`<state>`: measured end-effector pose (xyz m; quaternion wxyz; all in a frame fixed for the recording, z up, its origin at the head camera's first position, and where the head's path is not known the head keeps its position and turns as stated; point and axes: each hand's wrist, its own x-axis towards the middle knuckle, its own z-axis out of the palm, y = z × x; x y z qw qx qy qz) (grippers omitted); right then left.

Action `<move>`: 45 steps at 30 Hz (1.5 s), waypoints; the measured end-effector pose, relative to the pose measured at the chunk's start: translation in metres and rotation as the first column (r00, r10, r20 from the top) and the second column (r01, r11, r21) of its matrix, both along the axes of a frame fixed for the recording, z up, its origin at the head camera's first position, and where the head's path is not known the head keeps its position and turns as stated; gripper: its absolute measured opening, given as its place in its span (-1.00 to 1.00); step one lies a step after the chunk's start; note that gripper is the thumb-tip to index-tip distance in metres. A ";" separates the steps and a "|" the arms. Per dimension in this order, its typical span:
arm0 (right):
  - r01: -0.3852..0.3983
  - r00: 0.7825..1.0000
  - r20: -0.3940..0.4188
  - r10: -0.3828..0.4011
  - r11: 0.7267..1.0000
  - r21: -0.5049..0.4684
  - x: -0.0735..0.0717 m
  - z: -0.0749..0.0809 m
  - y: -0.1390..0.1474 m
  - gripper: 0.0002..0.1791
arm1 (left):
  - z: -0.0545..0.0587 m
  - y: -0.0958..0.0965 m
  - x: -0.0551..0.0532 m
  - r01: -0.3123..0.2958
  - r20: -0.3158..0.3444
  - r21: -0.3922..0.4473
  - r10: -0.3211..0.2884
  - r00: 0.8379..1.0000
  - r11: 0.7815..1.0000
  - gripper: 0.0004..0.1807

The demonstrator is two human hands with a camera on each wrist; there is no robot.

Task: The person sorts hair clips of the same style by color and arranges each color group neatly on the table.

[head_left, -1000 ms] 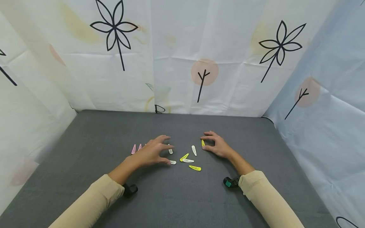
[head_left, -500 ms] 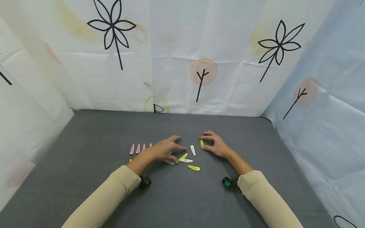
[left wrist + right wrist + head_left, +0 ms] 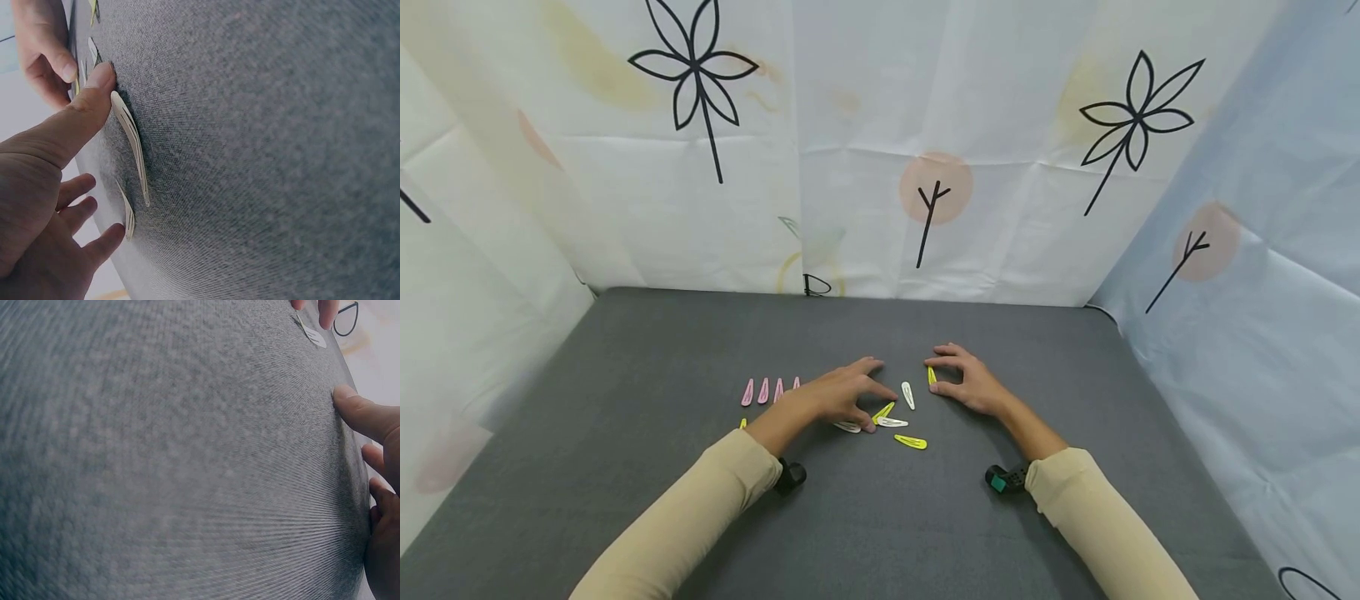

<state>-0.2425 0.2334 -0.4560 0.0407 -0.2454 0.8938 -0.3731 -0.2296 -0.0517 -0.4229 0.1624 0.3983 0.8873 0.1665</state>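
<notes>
Since a second ago the left hand (image 3: 835, 396) has slid rightward on my head feed, uncovering all of the pink clips (image 3: 748, 393) but part of the last; the right hand (image 3: 967, 382) has stayed where it was. I see the right thumb and index finger curled about the held yellow clip (image 3: 932, 376), one at each end, on the right of the group; how firm the grip is, I can't tell. My right wrist feed doesn't show that clip.

The left hand's fingers are spread, thumb well apart from the index finger. In my left wrist view the thumb tip is at the end of the near white clip (image 3: 133, 140), touching or just beside it, and the far white clip (image 3: 129, 219) lies by a fingertip.

Between the hands I count the slanted yellow clip (image 3: 884, 412), the flat white clip (image 3: 892, 422) meeting its lower end, the upright white clip (image 3: 907, 396) above, and the lower yellow clip (image 3: 911, 442) nearer the wearer. The pink clips make a row of four left of the left hand, with the tip of the part-hidden yellow clip (image 3: 743, 423) below them, by the left sleeve (image 3: 700, 508).

Everything lies on the grey cloth (image 3: 887, 533). Beyond it I see the white curtain (image 3: 850, 167), printed with black line flowers.
</notes>
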 end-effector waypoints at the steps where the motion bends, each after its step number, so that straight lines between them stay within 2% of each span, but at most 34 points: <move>1: 0.000 1.000 0.001 0.000 1.000 0.001 0.000 0.000 0.000 -0.52 | 0.001 0.000 0.000 -0.003 0.002 -0.003 0.003 1.000 1.000 -0.37; 5: -0.003 1.000 0.001 0.003 1.000 -0.002 0.000 0.000 -0.001 -0.52 | 0.001 0.000 0.000 -0.010 0.008 -0.013 0.010 1.000 1.000 -0.37; 14: -0.007 1.000 0.001 0.007 1.000 -0.001 0.000 0.002 -0.002 -0.51 | -0.001 -0.004 0.000 0.003 -0.014 0.030 -0.002 1.000 1.000 -0.42; 16: -0.005 1.000 0.000 0.005 1.000 -0.003 0.000 0.002 -0.002 -0.51 | -0.001 -0.006 0.000 0.007 -0.034 0.038 -0.006 0.999 0.999 -0.42; 19: 0.002 1.000 -0.004 -0.002 1.000 -0.008 0.000 0.002 -0.002 -0.51 | -0.002 -0.009 0.002 0.014 -0.098 0.060 -0.008 0.995 0.998 -0.42; 22: 0.006 1.000 -0.007 -0.006 1.000 -0.006 0.000 0.002 -0.002 -0.51 | -0.002 -0.015 0.003 -0.003 -0.166 0.096 0.019 0.986 0.995 -0.42; 27: -0.002 1.000 -0.012 0.002 1.000 -0.008 0.000 0.002 -0.001 -0.52 | 0.000 -0.034 0.009 -0.051 -0.250 0.160 0.090 0.964 0.986 -0.42; 33: 0.000 1.000 -0.013 0.000 1.000 -0.004 0.001 0.002 -0.002 -0.51 | 0.002 -0.063 0.019 -0.102 -0.311 0.249 0.179 0.933 0.963 -0.44; 36: -0.001 1.000 -0.013 0.001 1.000 -0.011 0.002 0.002 -0.003 -0.52 | 0.001 -0.081 0.025 -0.141 -0.320 0.267 0.226 0.920 0.953 -0.43; 40: -0.003 1.000 -0.020 0.003 1.000 -0.008 0.002 0.000 -0.002 -0.53 | -0.002 -0.102 0.034 -0.188 -0.303 0.270 0.268 0.914 0.944 -0.42; 45: -0.004 1.000 -0.004 0.004 1.000 -0.002 0.003 0.001 -0.002 -0.52 | -0.008 -0.124 0.046 -0.216 -0.303 0.268 0.295 0.906 0.939 -0.42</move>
